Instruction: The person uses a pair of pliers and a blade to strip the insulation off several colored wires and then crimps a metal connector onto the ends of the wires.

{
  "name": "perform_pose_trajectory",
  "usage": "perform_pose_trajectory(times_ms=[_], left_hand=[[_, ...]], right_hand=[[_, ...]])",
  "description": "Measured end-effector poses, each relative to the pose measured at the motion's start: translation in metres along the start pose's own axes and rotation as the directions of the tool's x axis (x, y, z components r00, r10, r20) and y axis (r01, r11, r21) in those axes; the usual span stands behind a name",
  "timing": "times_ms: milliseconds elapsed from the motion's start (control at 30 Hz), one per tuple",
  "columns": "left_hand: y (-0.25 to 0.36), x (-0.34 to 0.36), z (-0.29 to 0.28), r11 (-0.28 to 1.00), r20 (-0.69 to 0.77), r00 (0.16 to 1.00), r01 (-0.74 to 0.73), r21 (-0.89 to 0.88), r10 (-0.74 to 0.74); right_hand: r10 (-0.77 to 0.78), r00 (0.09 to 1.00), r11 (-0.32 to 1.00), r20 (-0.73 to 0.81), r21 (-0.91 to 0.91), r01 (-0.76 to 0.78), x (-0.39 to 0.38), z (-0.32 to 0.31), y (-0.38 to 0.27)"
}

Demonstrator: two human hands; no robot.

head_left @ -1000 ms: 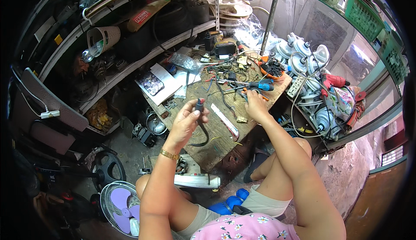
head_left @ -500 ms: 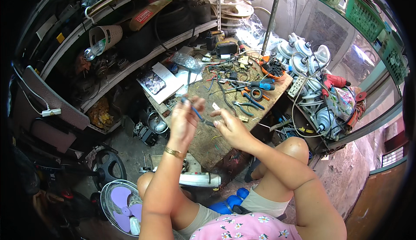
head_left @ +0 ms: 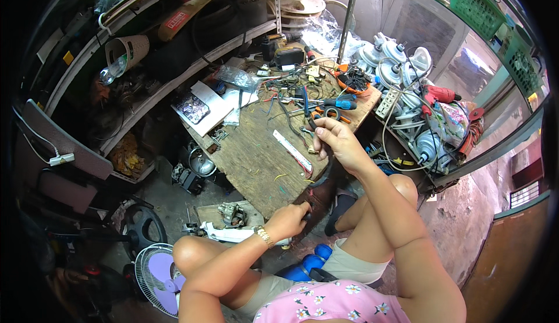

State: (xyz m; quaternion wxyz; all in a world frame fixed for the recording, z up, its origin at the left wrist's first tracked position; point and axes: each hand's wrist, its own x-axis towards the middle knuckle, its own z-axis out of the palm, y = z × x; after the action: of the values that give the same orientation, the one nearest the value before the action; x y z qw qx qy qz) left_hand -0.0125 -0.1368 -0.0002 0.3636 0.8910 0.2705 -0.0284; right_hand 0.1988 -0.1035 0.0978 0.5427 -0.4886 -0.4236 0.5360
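Observation:
My right hand is raised over the right side of the wooden table, pinching a black cable. Past its fingertips stands the cable's upper end, where blue shows. From there the cable curves down toward my left hand, whose fingers are closed around its lower part below the table's near corner. A reddish bit shows by those fingertips; its kind cannot be made out. On the table between the hands lies a narrow white strip with thin red wires at its near end. A black tape roll sits just beyond my right hand.
Tangled wires, a blue-handled screwdriver and an orange bowl crowd the table's far side. White papers lie at its left. A purple-bladed fan stands lower left. White round parts are piled at right.
My left hand has dropped from above the table to below its near corner. My right hand has moved up and right with the cable, and the white strip is now uncovered.

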Motion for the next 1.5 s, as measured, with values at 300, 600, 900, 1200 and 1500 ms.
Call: perform_pose_trajectory(times_ms=[300, 600, 900, 1200, 1500], left_hand=[[-0.005, 0.011, -0.039, 0.948, -0.462, 0.886, -0.121, -0.294, -0.030], [-0.007, 0.017, -0.088, 0.500, -0.746, 0.641, -0.594, -0.631, -0.179], [-0.024, -0.010, -0.129, 0.190, -0.688, 0.585, -0.686, -0.702, -0.430], [-0.055, -0.003, -0.104, -0.292, -0.195, 0.886, -0.336, -0.896, -0.420], [-0.006, 0.004, -0.096, -0.233, -0.271, 0.916, -0.345, -0.909, -0.295]], right_hand=[[0.128, 0.978, 0.978, 0.163, 0.140, -0.152, -0.010, 0.011, 0.013], [0.314, 0.898, 0.888, 0.308, 0.239, -0.393, -0.013, 0.044, 0.036], [0.281, 0.770, 0.913, 0.572, 0.086, -0.398, -0.044, 0.070, 0.044], [0.113, 0.613, 0.600, 0.782, -0.545, 0.585, -0.031, 0.057, 0.046], [-0.037, 0.995, -0.011, -0.093, -0.996, -0.093, 0.069, -0.049, 0.081]])
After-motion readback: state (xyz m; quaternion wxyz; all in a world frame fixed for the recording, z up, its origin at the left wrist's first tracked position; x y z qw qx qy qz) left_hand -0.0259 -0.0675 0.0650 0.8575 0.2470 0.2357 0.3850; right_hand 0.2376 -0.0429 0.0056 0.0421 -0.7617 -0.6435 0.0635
